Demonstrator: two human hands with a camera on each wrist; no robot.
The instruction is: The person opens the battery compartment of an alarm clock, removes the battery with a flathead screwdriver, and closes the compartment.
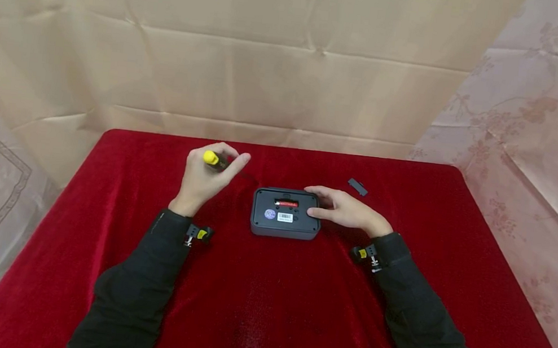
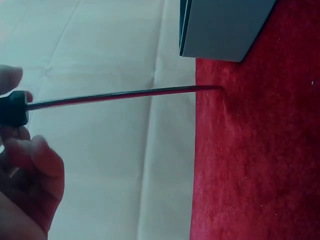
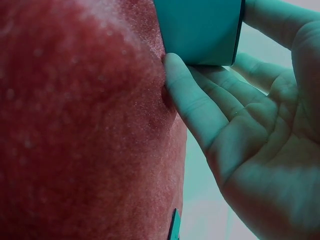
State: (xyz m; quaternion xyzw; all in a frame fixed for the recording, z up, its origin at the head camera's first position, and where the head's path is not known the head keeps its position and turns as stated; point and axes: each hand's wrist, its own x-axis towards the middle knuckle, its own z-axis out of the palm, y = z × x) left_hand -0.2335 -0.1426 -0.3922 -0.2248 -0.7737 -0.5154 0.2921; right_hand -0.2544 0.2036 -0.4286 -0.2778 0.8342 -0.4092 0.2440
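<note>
In the head view, my left hand (image 1: 205, 179) grips a screwdriver (image 1: 215, 160) by its yellow and black handle. The screwdriver's long thin shaft (image 2: 115, 96) crosses the left wrist view, its tip low over the cloth and apart from the device. A black box-shaped device (image 1: 284, 230) lies on the table, back side up. In its uncovered battery slot sits a red battery (image 1: 286, 204). My right hand (image 1: 349, 210) holds the right end of the device, thumb on top and fingers along its side, as the right wrist view also shows.
A small dark battery cover (image 1: 357, 187) lies behind my right hand on the red tablecloth (image 1: 266, 297). Creased beige cloth (image 1: 268, 82) hangs behind the table, and floral cloth (image 1: 543, 139) hangs on the right.
</note>
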